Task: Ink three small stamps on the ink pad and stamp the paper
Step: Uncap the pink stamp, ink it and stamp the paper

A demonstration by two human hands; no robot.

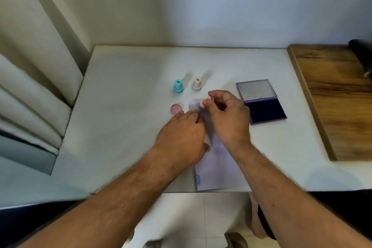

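My right hand point(227, 115) pinches a small pink stamp point(203, 102), tilted just above the far end of a white paper strip point(218, 167). My left hand point(182, 137) lies on the strip's left side with fingers fairly straight, pressing it down. A blue stamp mark point(198, 179) shows near the strip's near end. A teal stamp point(178, 86) and a cream stamp point(197, 83) stand upright behind the paper. A pink cap point(176, 108) lies left of the strip. The open ink pad point(263, 106), dark blue with its lid tipped back, sits to the right.
The white table point(124, 106) ends at a near edge close to my arms. A wooden board point(338, 96) lies along the right side with a dark object point(362, 54) at its far corner. A curtain point(36, 66) hangs on the left.
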